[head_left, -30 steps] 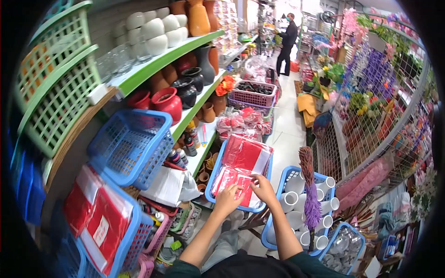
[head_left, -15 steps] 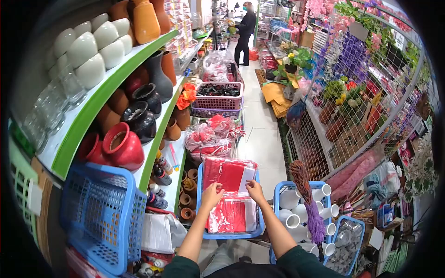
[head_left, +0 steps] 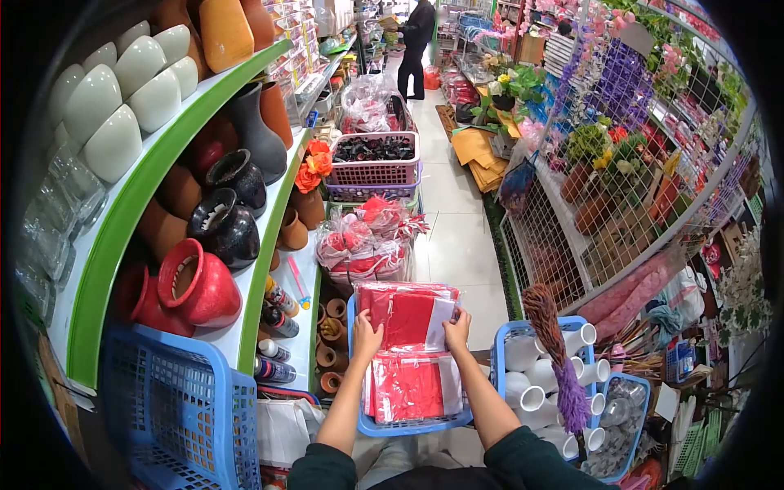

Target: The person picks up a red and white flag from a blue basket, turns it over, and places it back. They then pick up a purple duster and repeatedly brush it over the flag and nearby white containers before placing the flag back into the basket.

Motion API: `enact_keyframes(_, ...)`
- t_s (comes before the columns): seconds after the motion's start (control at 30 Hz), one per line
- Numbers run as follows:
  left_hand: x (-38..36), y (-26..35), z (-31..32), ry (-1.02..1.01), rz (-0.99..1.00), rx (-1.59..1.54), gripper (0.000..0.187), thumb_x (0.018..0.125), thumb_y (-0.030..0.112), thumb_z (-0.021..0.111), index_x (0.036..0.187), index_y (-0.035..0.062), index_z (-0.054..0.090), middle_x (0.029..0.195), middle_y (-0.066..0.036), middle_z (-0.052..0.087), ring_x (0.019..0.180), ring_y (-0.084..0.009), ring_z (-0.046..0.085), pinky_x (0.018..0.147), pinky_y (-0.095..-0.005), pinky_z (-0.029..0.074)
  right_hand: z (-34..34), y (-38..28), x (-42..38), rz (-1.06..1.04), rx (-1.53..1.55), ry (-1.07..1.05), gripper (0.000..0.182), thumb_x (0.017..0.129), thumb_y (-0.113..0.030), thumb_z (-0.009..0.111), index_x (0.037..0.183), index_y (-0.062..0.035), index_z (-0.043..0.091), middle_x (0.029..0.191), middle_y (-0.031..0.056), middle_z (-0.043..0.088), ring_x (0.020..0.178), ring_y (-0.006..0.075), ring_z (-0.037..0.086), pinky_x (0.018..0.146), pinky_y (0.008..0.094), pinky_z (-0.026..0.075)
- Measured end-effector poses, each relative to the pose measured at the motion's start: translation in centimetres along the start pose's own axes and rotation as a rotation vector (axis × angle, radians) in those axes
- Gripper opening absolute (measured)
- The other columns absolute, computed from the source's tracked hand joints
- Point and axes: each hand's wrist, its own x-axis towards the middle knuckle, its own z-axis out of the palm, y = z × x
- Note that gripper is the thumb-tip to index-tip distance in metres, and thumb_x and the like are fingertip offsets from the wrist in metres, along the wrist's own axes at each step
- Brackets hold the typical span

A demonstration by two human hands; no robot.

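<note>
A blue basket (head_left: 425, 427) in front of me holds flat, clear-wrapped packets of red and white cloth in two stacks. My left hand (head_left: 367, 333) grips the left edge of the far red-and-white packet (head_left: 404, 318). On that packet's right edge, my right hand (head_left: 457, 328) has its fingers closed. The near stack (head_left: 410, 389) lies between my forearms, untouched.
Left are shelves with red pots (head_left: 198, 286), black pots and an empty blue basket (head_left: 175, 400). On the right stand a basket of white vases (head_left: 523, 353) and a wire rack (head_left: 645, 188). Beyond are bagged goods (head_left: 367, 241), a pink crate (head_left: 376, 170) and a person (head_left: 416, 45).
My hands have moved slightly apart, from the packet's near part to its side edges. The view has shifted, and the distant person appears higher in it.
</note>
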Motion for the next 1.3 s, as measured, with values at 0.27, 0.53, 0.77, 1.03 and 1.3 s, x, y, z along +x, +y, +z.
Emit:
enact_keyframes(0.27, -1.9, 4.9, -2.0, -0.094, 0.154, -0.047, 0.026, 0.084, 0.006, 0.055, 0.109, -0.001, 0.06, 0.108, -0.018, 0.062, 0.099, -0.037, 0.059, 0.085, -0.0401, 0.047, 0.7, 2.7, 0.1, 0.089, 0.237, -0.057, 0.069, 0.064, 0.007, 0.065, 0.128, -0.0001, 0.04, 0.122, 0.018, 0.046, 0.111, 0.0286, 0.051, 0.093, 0.0355, 0.045)
enact_keyframes(0.53, -3.9, 12.2, -8.2, -0.119, 0.18, -0.448, 0.03, 0.09, 0.006, 0.058, 0.118, -0.003, 0.058, 0.106, -0.009, 0.067, 0.092, -0.0128, 0.062, 0.08, -0.0255, 0.048, -1.9, -2.2, -1.7, 0.114, 0.44, -0.28, 0.057, 0.073, 0.007, 0.058, 0.127, -0.0018, 0.042, 0.106, 0.0106, 0.057, 0.089, 0.0179, 0.058, 0.072, 0.0271, 0.049)
enact_keyframes(0.77, -9.0, 21.2, -15.4, 0.148, 0.106, -0.997, 0.028, 0.09, 0.009, 0.058, 0.116, -0.0008, 0.058, 0.104, -0.005, 0.065, 0.087, -0.0099, 0.061, 0.079, -0.0231, 0.048, -10.2, -14.6, -7.1, 0.069, 0.761, -0.512, 0.038, 0.082, 0.004, 0.058, 0.119, 0.0033, 0.052, 0.103, 0.009, 0.064, 0.084, 0.0148, 0.061, 0.07, 0.0234, 0.048)
enact_keyframes(1.03, -20.0, 21.8, -12.6, 0.07, -0.04, -1.666, 0.053, 0.097, 0.039, 0.035, 0.137, 0.0051, 0.037, 0.138, -0.011, 0.044, 0.126, -0.0274, 0.043, 0.108, -0.0418, 0.03, -23.3, -20.7, -16.2, -0.133, 0.849, -0.457, 0.034, 0.084, 0.0, 0.059, 0.117, 0.0045, 0.054, 0.089, 0.0089, 0.065, 0.073, 0.0117, 0.062, 0.063, 0.0227, 0.05)
enact_keyframes(1.3, -28.7, 21.3, -1.9, 0.036, 0.273, -1.821, 0.056, 0.094, 0.044, 0.038, 0.142, 0.0162, 0.031, 0.147, -0.008, 0.031, 0.134, -0.0274, 0.03, 0.112, -0.0453, 0.023, -31.3, -14.6, -22.4, -0.172, 0.7, -0.477, 0.03, 0.087, -0.006, 0.059, 0.114, 0.0041, 0.056, 0.095, 0.0072, 0.064, 0.077, 0.0095, 0.061, 0.065, 0.0208, 0.047)
